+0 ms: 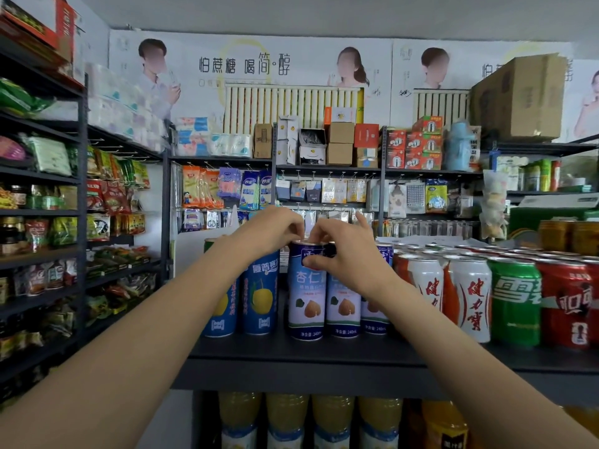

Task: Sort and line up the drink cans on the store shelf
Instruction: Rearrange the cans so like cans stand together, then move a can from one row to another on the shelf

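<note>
Left hand: left hand [275, 226] reaching in over the rim of the pale-blue tall almond-drink can [306, 290], fingers curled down onto its top edge, pinching it.
Right hand: right hand [343, 251] wrapped round the upper part of the same can from the right, thumb pressed across the label near the top, fingers curled behind.
Held can: upright on the dark shelf board [291, 351], at the front edge, touching a second pale-blue almond can [343, 306] on its right.
Left neighbours: two dark-blue cans with a yellow fruit picture [261, 293], upright, just beside the held can, partly hidden by the left forearm.
Right neighbours: white-and-orange cans with red lettering [470, 296], then a green can [515, 303], then a red cola can [570, 306], all upright in a row along the front.
Below: yellow drink bottles [287, 416] on the lower level.
Background: hanging packets [227, 189] and cardboard boxes [340, 140] on the far racks.
</note>
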`<state>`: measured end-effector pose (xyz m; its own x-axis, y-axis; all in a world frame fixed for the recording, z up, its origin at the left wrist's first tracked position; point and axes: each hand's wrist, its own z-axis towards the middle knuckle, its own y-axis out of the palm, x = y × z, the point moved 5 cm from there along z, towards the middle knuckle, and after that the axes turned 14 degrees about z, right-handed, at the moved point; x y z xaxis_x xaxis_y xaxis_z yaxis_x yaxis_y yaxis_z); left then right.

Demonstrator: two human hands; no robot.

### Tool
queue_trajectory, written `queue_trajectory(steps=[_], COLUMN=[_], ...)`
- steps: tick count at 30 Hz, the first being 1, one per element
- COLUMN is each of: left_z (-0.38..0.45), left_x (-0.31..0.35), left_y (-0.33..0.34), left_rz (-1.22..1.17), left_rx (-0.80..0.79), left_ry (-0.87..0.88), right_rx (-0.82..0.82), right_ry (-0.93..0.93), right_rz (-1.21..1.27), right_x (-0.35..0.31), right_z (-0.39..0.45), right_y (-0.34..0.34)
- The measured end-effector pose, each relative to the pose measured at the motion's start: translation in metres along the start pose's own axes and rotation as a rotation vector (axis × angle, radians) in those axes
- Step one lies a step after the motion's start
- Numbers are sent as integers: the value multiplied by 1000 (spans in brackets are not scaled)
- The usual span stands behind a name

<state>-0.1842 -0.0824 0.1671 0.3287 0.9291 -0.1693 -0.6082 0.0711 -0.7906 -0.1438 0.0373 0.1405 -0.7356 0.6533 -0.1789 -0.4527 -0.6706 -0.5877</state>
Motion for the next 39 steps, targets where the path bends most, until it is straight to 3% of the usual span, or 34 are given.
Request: queue_trajectory(steps=[7, 12, 17, 20, 26, 33, 39], left_z=[1, -12, -27, -30, -28, -26, -29], left_x=[1, -6, 3, 11, 24, 23, 19], left_y=[-6, -13, -26, -24, -3, -1, -3], left_rz=[20, -115, -147, -162, -1, -25, 7], left_rx=[-64, -42, -47, -130, -321, -285, -224], left_ry=[37, -4, 0, 12, 92, 110, 151], right_rx=[13, -46, -99, -176, -116, -88, -97], right_ry=[25, 41, 189, 232, 189, 173, 183], right_rz=[-22, 29, 51, -9, -109, 19, -71], right_x=[0, -2, 30, 42, 45, 40, 45], right_z=[1, -1, -3, -13, -22, -19, -19], right_y=[3, 1, -43, -43, -36, -41, -30])
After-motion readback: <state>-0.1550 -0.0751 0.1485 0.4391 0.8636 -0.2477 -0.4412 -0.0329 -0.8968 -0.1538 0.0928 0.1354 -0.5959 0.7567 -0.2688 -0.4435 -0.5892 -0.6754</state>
